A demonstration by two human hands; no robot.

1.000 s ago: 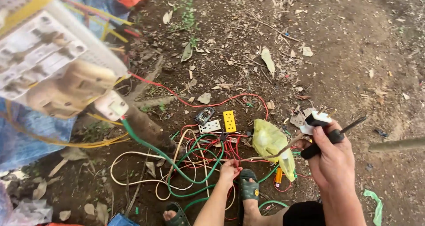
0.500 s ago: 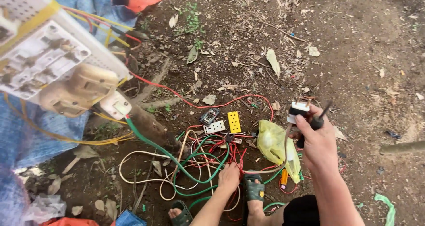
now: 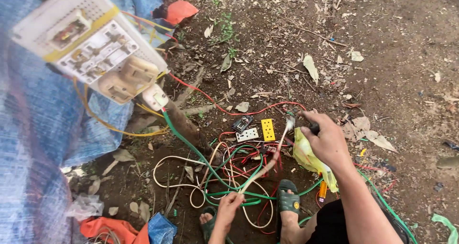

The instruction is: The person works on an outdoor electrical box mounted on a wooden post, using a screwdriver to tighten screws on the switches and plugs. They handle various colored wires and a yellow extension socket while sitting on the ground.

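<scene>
I have a pale cream cable (image 3: 267,165) stretched between my two hands, running from low near my feet up and to the right over the tangle of wires. My left hand (image 3: 230,205) is closed around its near end, just above my left sandal (image 3: 208,223). My right hand (image 3: 325,140) is curled shut around a dark-handled tool (image 3: 313,127) at the cable's far end, where the frayed whitish tip (image 3: 289,122) shows just left of my knuckles; I cannot tell exactly how the tool meets the cable.

Under the cable lies a heap of red, green and cream wires (image 3: 229,172) on the bare dirt. Just beyond it sit a yellow socket plate (image 3: 267,129), a white socket plate (image 3: 247,135) and a small dark part (image 3: 242,123), close together. A yellow-green plastic bag (image 3: 308,158) lies below my right hand, touching my wrist's near side, with a small orange cylinder (image 3: 322,189) beside my right sandal (image 3: 288,202).

Up at far left, close to the camera, hangs a white plastic electrical board (image 3: 91,48) with sockets and a plug (image 3: 155,97), from which a green cable (image 3: 191,143) drops into the heap. A blue tarp (image 3: 38,143) fills the left edge, and an orange scrap (image 3: 180,10) lies far off on the ground.
</scene>
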